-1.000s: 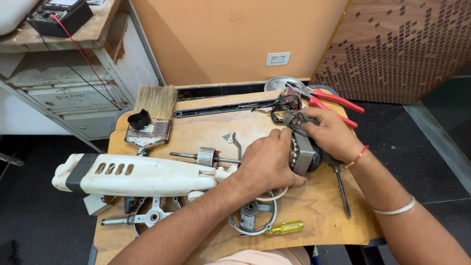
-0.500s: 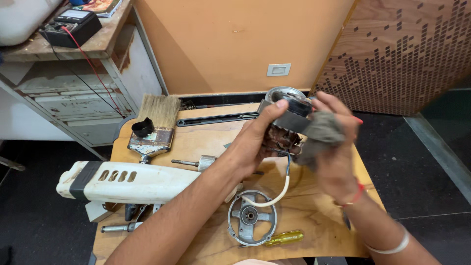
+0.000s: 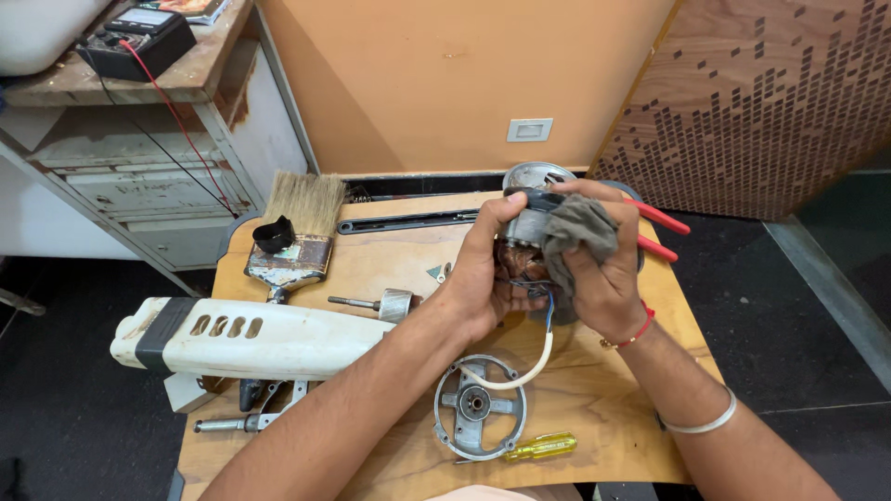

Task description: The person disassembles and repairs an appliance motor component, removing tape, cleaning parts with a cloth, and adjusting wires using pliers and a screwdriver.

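Small motor (image 3: 524,249) raised above worktop (image 3: 594,390): left hand (image 3: 478,278) clasped around casing, right hand (image 3: 594,278) pressing grey cloth (image 3: 577,227) on it. Probably heavy, rigid; copper windings delicate, so better gripped by metal shell.

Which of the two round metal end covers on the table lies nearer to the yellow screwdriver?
The spoked round cover at the near table edge, right beside the yellow screwdriver. The other round cover lies at the far edge, behind the hands.
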